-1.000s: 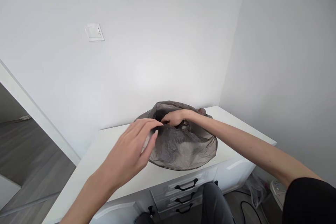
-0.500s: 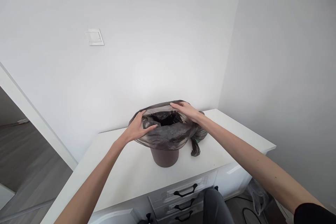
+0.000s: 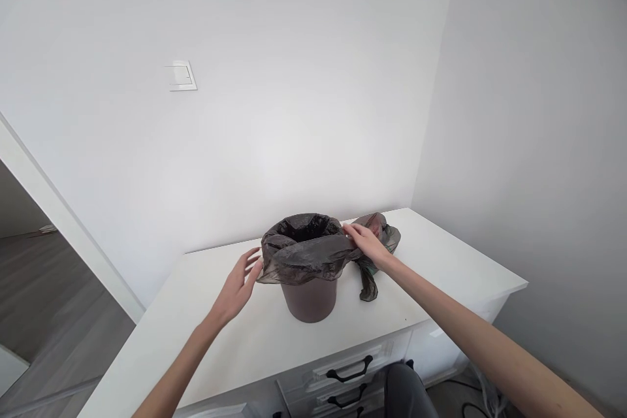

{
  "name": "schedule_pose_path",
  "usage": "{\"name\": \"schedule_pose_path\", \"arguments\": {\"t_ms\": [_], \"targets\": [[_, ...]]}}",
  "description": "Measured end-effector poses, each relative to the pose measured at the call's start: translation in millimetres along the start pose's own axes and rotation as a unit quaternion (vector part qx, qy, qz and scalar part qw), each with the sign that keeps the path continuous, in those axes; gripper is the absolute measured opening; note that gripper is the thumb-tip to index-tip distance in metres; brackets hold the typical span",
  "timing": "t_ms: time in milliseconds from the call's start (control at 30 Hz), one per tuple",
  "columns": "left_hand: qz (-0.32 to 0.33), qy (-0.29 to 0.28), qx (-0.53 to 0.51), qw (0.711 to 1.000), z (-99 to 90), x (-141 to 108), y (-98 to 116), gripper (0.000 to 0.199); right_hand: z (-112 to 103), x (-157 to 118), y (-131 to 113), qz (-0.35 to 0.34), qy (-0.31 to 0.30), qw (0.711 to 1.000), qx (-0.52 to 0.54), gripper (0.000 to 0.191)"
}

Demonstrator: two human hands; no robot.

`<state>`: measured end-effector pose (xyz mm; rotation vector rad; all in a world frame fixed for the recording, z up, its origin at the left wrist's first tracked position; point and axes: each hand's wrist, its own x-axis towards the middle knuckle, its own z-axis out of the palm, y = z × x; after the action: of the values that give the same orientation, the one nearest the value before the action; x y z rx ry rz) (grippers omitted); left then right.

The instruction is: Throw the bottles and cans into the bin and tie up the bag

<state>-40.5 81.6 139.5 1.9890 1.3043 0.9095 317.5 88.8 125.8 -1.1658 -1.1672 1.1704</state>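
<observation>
A brown waste bin (image 3: 309, 304) stands on the white cabinet top, with a dark translucent bin bag (image 3: 313, 256) lining it. The bag's edge is folded down over the rim and hangs loosely around the outside. At the bag's left side is my left hand (image 3: 240, 286), open, its fingers apart and the tips touching the hanging edge. My right hand (image 3: 366, 243) lies open against the right side of the rim, fingers stretched along the bag. Just behind it, a filled dark bag (image 3: 390, 235) with a knotted end rests on the cabinet; its contents are hard to make out.
The white cabinet (image 3: 455, 255) stands against the wall and has black drawer handles (image 3: 349, 371). A light switch (image 3: 182, 76) is on the wall. My knee (image 3: 407, 392) is close to the cabinet front. At left, a doorway shows a wood-look floor (image 3: 53, 300).
The bag's raised, wide-spread edge has come down around the bin. My left hand has moved down and left from the opening, and my right hand has lowered to the right side.
</observation>
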Motion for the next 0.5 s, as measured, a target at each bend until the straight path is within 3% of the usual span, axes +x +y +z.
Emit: {"name": "schedule_pose_path", "arguments": {"t_ms": [100, 200, 367, 500], "targets": [[0.064, 0.07, 0.063, 0.994, 9.6, -27, 4, 0.054, -4, -30, 10, -0.179, 0.105, 0.974, -0.087, 0.032], [0.134, 0.054, 0.129, 0.981, 18.1, -42, 12, 0.041, -4, -58, 24, -0.306, 0.132, 0.915, -0.229, 0.028], [0.251, -0.026, 0.224, 0.941, 30.2, -47, 4, 0.024, -2, -81, 56, -0.455, 0.037, 0.787, -0.416, 0.018], [0.246, -0.101, 0.284, 0.921, 37.4, -50, -23, 0.026, -5, -87, 75, -0.476, -0.066, 0.705, -0.522, 0.021]]}}
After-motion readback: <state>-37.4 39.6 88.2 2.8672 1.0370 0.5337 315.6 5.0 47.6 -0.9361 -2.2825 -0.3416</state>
